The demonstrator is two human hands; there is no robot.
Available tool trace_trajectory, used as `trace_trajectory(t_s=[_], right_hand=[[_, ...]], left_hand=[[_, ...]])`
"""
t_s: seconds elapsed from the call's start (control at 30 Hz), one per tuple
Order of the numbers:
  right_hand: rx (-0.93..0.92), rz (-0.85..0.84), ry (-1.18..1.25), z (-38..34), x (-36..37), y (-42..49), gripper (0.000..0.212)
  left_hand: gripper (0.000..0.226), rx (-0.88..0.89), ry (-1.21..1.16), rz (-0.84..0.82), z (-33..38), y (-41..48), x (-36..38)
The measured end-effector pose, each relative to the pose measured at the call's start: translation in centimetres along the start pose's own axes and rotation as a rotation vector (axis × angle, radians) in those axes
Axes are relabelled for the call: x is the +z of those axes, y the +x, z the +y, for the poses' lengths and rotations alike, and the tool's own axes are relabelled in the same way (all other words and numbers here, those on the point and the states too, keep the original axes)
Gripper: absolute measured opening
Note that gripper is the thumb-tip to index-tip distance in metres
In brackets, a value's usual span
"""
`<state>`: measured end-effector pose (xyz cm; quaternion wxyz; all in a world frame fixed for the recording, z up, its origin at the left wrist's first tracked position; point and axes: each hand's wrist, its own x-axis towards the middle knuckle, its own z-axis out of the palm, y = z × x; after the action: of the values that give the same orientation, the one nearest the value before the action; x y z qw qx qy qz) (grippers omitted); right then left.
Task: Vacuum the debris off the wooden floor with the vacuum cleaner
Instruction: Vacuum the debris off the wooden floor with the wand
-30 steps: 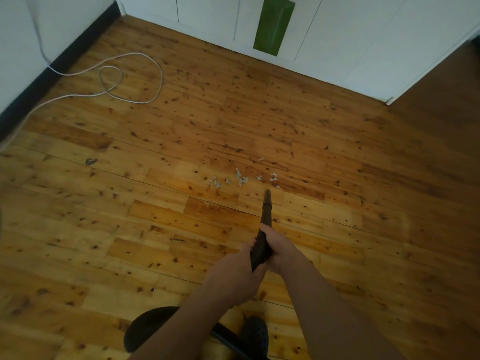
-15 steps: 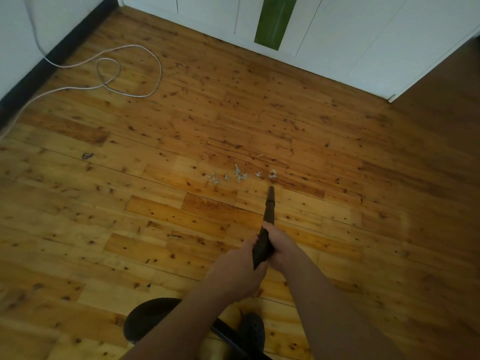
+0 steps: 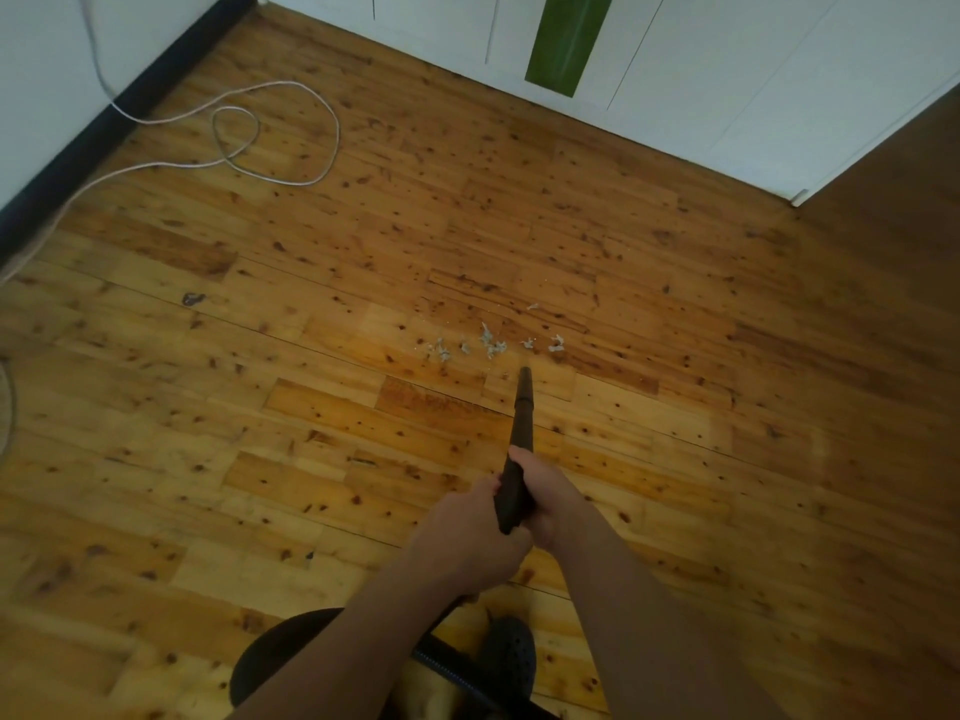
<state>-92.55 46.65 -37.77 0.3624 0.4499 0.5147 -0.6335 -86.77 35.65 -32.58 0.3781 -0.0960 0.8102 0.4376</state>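
A dark vacuum nozzle tube (image 3: 522, 423) points away from me toward the wooden floor (image 3: 311, 459). My left hand (image 3: 467, 543) grips its rear end and my right hand (image 3: 545, 493) grips it from the right side, a little further forward. Several small grey-white scraps of debris (image 3: 488, 343) lie in a short row just beyond the nozzle tip, with one scrap a bit farther off (image 3: 532, 306). The tip stops short of them, below the gap between two scraps. A dark hose (image 3: 441, 662) runs under my arms.
A white cable (image 3: 270, 137) loops over the floor at the back left beside a black skirting board (image 3: 130, 101). White cabinet doors (image 3: 701, 70) with a green strip close the far side. A dark round body (image 3: 275, 662) and a dark shoe (image 3: 506, 657) sit near the bottom edge.
The nozzle tip has shifted left along the debris row, from under the rightmost scrap to under the middle ones. Both hands keep their grip.
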Motion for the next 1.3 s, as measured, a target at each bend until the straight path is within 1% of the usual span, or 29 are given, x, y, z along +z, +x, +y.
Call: trace_trajectory(t_s=[0.17, 0.3, 0.53, 0.83, 1.0, 1.07, 1.2, 1.3], right_hand=[[0.040, -0.016, 0.000, 1.3, 0.8, -0.6, 0.029], [0.033, -0.009, -0.002, 2.1, 2.0, -0.9, 0.027], [0.022, -0.010, -0.070, 2.9, 3.8, -1.1, 0.024], [0.028, -0.003, -0.130, 3.4, 6.2, -1.7, 0.022], [0.025, -0.017, -0.161, 3.8, 7.5, -1.8, 0.021], [0.024, -0.019, -0.163, 3.9, 8.1, -2.0, 0.023], [0.032, -0.041, -0.217, 4.1, 9.5, -2.3, 0.030], [0.025, -0.042, -0.273, 4.3, 10.4, -2.4, 0.032]], left_hand=[[0.030, -0.024, 0.022, 0.051, -1.2, -0.9, -0.1], [0.022, -0.047, -0.033, 0.076, -2.0, -1.9, -0.6], [0.018, -0.051, 0.010, 0.110, -2.9, -2.9, -2.1], [0.026, -0.054, 0.054, 0.141, -4.4, -3.8, -3.4], [0.024, -0.074, 0.046, 0.139, -5.4, -4.3, -4.2], [0.022, -0.081, 0.035, 0.131, -5.6, -4.6, -4.5], [0.027, -0.084, 0.081, 0.167, -6.0, -5.3, -5.4], [0.027, -0.112, 0.051, 0.172, -6.3, -5.6, -5.8]])
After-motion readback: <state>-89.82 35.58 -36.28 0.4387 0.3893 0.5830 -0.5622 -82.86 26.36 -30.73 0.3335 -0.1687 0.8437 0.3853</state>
